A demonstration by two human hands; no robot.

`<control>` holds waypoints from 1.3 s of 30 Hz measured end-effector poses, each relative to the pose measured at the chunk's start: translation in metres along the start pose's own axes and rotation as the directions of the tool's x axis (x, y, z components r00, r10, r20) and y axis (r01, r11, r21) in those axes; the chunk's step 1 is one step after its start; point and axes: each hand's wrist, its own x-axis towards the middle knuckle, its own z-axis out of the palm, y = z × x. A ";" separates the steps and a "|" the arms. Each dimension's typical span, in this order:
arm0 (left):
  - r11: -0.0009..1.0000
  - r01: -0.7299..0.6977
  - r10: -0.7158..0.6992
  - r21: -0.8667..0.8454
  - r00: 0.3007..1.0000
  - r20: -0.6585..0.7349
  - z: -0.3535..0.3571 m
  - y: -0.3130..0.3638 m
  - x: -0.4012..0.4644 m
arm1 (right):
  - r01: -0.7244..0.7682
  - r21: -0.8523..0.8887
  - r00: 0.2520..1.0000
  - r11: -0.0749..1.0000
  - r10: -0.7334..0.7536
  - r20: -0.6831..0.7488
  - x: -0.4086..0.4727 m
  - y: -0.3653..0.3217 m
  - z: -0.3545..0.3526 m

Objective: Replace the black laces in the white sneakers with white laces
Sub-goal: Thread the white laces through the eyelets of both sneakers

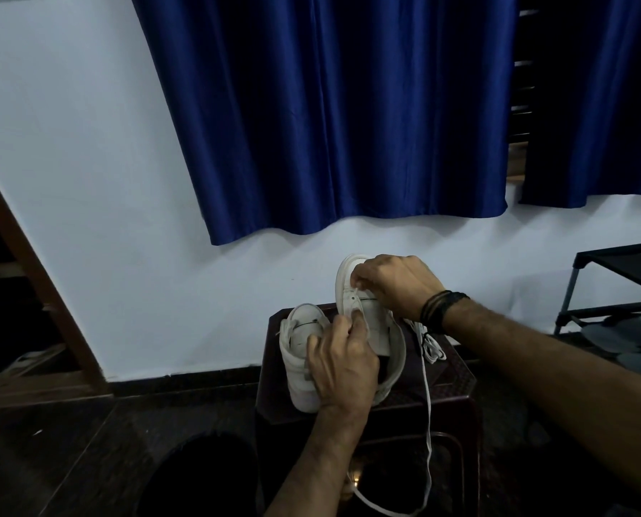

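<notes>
there, both grips pinched on the white lace (428, 397) at the tilted sneaker (376, 326): left hand (343, 361), right hand (397, 283)

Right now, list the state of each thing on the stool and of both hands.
Right sneaker: tilted up on the stool, white lace partly threaded.
Left sneaker: upright on the stool, beside the other.
White lace: hanging over the stool's front edge.
Left hand: fingers curled at the tilted sneaker's eyelets.
Right hand: pinching near its toe end.

white lace (428, 404) end below frame edge
</notes>
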 end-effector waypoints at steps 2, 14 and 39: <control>1.000 0.002 -0.002 -0.010 1.000 0.001 0.000 -0.001 0.000 | 0.015 -0.005 1.000 1.000 -0.015 -0.001 0.000 -0.001 -0.001; 1.000 -0.009 0.009 -0.010 1.000 -0.016 0.002 0.000 -0.002 | 0.187 -0.163 0.982 0.969 -0.181 0.048 0.003 -0.003 -0.011; 1.000 0.003 -0.004 -0.009 0.999 -0.034 0.000 0.000 -0.004 | 0.446 -0.334 0.870 0.831 -0.313 0.381 0.031 -0.007 -0.018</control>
